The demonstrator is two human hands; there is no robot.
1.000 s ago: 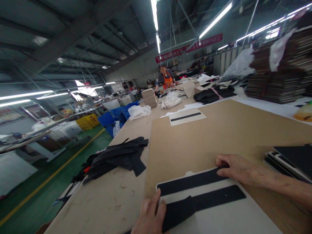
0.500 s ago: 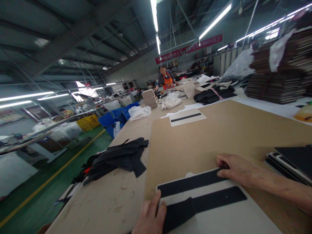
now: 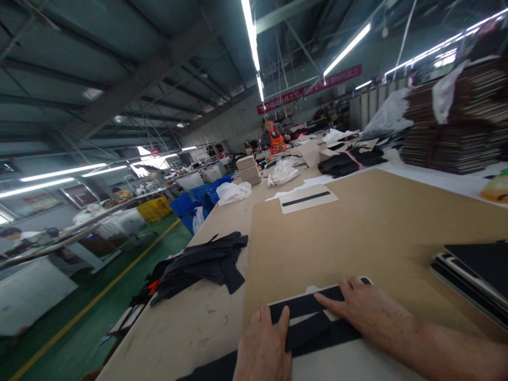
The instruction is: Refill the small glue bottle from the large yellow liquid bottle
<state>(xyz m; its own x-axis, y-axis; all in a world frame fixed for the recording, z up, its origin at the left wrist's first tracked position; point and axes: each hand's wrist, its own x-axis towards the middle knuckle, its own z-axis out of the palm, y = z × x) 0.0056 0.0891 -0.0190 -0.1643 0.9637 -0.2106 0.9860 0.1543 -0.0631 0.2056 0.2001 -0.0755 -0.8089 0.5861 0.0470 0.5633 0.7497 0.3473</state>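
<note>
A pale board [image 3: 325, 368] lies flat before me, with a black strip [image 3: 305, 307] along its far edge. A second black strip [image 3: 307, 333] crosses the board nearer to me, looks folded over near its middle, and runs out past the board's left side. My left hand [image 3: 265, 341] rests across this strip at the board's left edge, thumb apart from the fingers. My right hand [image 3: 363, 304] lies on the board's far right part, thumb and fingers spread over the black strips. Both hands look open and press from above; the undersides of the fingers are hidden.
Loose black strips [image 3: 206, 262] are heaped on the left. At the right stands a stack of black-and-pale boards [image 3: 476, 270]. Another striped board [image 3: 313, 197] lies farther back on the brown sheet [image 3: 357, 227]. A person in an orange apron [image 3: 277, 142] is at the table's far end.
My right hand has moved left and spread out over the strips. My left hand has shifted slightly right onto the board. The nearer strip now looks folded, its tail farther left.
</note>
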